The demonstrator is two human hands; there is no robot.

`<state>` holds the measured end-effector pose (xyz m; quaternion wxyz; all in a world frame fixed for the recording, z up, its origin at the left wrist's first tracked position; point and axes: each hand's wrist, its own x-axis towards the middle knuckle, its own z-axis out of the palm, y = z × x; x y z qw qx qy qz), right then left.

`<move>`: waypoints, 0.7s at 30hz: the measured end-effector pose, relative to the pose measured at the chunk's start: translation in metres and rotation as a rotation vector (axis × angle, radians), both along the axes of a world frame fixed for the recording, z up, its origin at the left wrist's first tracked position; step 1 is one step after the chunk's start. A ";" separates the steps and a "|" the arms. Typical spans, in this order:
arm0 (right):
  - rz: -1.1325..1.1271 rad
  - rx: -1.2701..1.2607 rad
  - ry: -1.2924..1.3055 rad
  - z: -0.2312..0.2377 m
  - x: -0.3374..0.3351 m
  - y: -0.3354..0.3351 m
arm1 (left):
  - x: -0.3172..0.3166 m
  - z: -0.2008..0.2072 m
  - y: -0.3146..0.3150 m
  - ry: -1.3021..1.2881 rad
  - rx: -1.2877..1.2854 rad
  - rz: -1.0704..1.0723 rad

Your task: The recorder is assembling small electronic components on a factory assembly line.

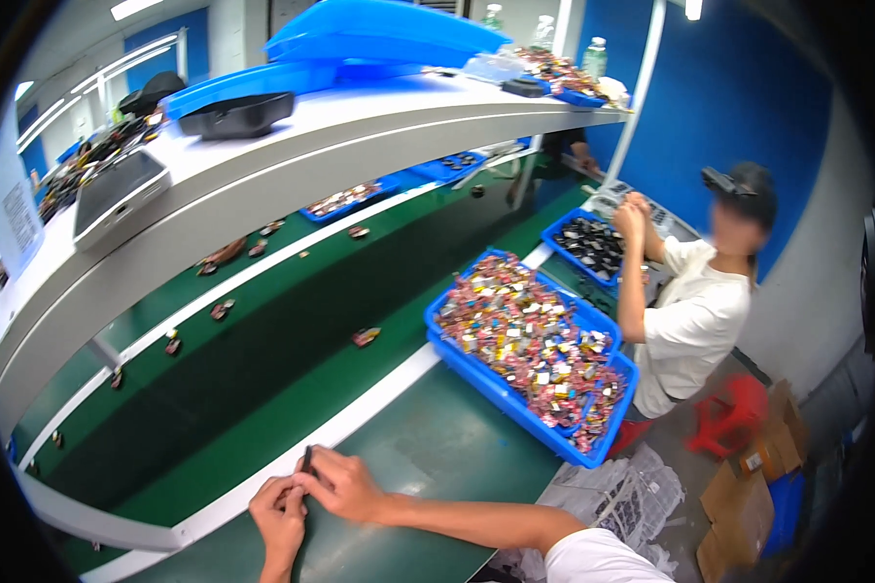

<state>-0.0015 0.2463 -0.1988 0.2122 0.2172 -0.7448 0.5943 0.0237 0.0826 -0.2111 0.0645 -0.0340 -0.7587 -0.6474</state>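
My right hand [348,488] and my left hand [279,517] meet above the green worktop [389,466], close to its pale edge rail. A small dark flat piece [308,458] stands up between the fingers of my right hand; its kind is too small to tell. My left fingers are curled and pinched together at the lower end of that piece, and what lies inside them is hidden. To the right of my hands sits a blue tray [491,384] heaped with small wired parts in pink, yellow and silver.
Past the rail, a green conveyor belt [301,389] carries scattered small parts. A white shelf [379,121] spans above it, holding blue trays [379,34] and a black tray [238,115]. At right, a co-worker [700,301] handles something beside a blue tray of black pieces [593,245].
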 end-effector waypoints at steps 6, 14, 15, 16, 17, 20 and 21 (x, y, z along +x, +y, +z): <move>-0.044 -0.009 -0.030 0.005 0.000 0.010 | -0.004 0.007 0.016 -0.035 0.063 0.018; -0.001 0.013 -0.061 -0.001 -0.003 0.006 | -0.005 0.001 0.009 -0.053 0.072 0.061; 0.001 0.025 -0.068 0.000 -0.004 0.006 | -0.006 0.000 0.009 -0.040 0.053 0.057; 0.003 0.026 -0.065 0.001 -0.005 0.007 | -0.007 0.000 0.009 -0.037 0.053 0.060; 0.005 0.030 -0.071 0.002 -0.003 0.007 | -0.006 0.001 0.009 -0.033 0.053 0.053; -0.006 0.021 -0.050 -0.002 -0.004 0.008 | -0.006 0.003 0.012 -0.035 0.056 0.050; -0.015 0.006 -0.024 -0.003 -0.005 0.008 | -0.007 0.004 0.013 -0.040 0.057 0.058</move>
